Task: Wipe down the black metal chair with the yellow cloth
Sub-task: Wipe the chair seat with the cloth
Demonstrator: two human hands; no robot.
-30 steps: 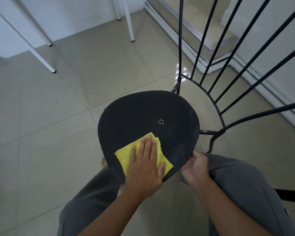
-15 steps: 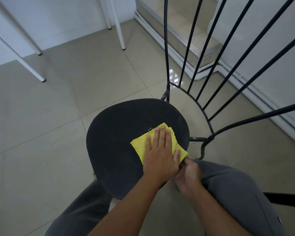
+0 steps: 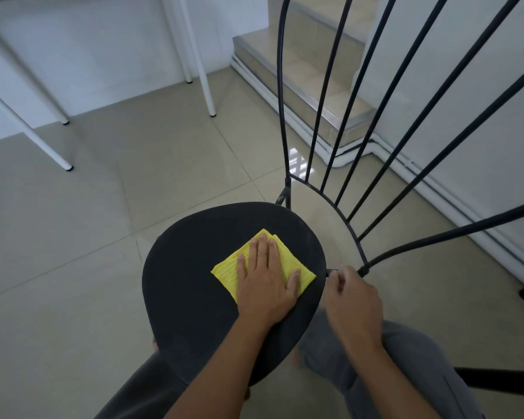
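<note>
- A pale tiled floor [image 3: 73, 237] fills the view from a head camera looking down. White legs [image 3: 200, 62] of some furniture stand at the back, and a tiled step [image 3: 309, 71] sits by a white wall on the right.
- A black metal chair [image 3: 194, 267] stands in the middle, with its round seat facing up and its back of thin curved bars [image 3: 330, 116] fanning up to the right.
- The person's knees, in grey trousers [image 3: 406, 358], sit on either side of the seat's near edge.
- The left hand [image 3: 263, 282] lies flat on the seat's right half, palm down. Its fingers [image 3: 262, 246] are spread wide and straight, pressing the cloth to the seat rather than gripping it.
- The right hand [image 3: 354, 300] is just off the seat's right edge, where the back frame joins. Its fingers are curled loosely near the joint; I cannot tell whether they hold the frame.
- A yellow cloth [image 3: 288, 261], folded into a square, lies under the left hand. Its corners stick out past the fingertips and on both sides.
- Judging progress: the wiping looks to be at the seat stage. The seat's left half shows no clear sign of cleaning either way, and the back bars and legs probably remain to be done.
</note>
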